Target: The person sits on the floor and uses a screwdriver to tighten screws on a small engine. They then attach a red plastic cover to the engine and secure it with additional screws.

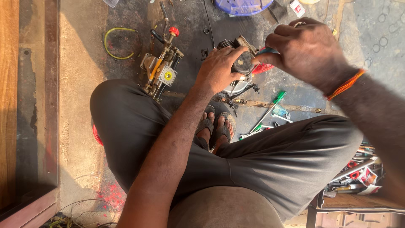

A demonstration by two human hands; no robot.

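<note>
A brass pump assembly (161, 69) with a red cap lies on the stained concrete floor (80, 63), beside a yellow hose loop (120, 43); green-handled screwdrivers (270, 107) rest nearby.

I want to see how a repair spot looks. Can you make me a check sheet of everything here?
Surface: stained, dusty concrete floor.
Job's things: small engine part on the floor in front of crossed legs.
Clutter: brass pump unit with red cap; green-handled screwdrivers; a pile of tools at right.
Grips: left hand rests on the engine part; right hand holds a red-handled tool against it.
Cables: yellow hose loop; thin wires at lower left.
Surroundings: wooden frame at left; blue plastic cover at top.
</note>
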